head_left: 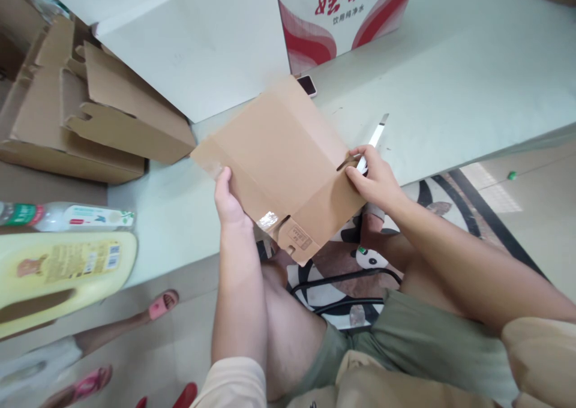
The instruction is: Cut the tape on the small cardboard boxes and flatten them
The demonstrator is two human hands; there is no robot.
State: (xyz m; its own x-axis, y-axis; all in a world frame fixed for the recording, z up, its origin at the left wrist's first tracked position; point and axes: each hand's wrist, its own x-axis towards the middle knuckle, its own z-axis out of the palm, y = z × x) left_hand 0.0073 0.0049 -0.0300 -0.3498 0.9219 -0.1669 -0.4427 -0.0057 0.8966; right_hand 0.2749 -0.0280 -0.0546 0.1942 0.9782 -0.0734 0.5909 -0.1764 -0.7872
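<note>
1 sheet of folded-out cardboard (pixel 279 150), held at an angle over the counter's (pixel 450 96) near edge, approx. mid-length, lower corner hanging past it; it has 2 shiny tape patches on the L side & 1 printed stamp on the lower flap. 2 hands on it: L hand (pixel 231 201) w/ grip pinching the sheet's L edge, thumb on top; R hand (pixel 375 177) w/ grip pinching 1 knife (pixel 377 133) b/w thumb & fingers at the sheet's R edge, blade pointing out over the counter. 1 phone (pixel 308 86) beyond the sheet's far corner, partly hidden, by the foot of 1 red-&-white carton (pixel 351 21) at the far edge; 1 white box (pixel 198 42) just L of that. At least 2 brown boxes (pixel 135 114) toward the far L corner. 2 bottles at the L end: 1 clear bottle (pixel 81 216) w/ green & red label, 1 big yellow bottle (pixel 76 264) nearer the near edge. Counter top: pale green, smooth, few tiny scraps R of the phone. Room: pale tiled floor (pixel 193 318), 1 panda-patterned mat (pixel 450 201) under the near edge, black metal bars (pixel 351 272) above it; lower L, another person's legs w/ 2 pink sandals (pixel 162 305).
</note>
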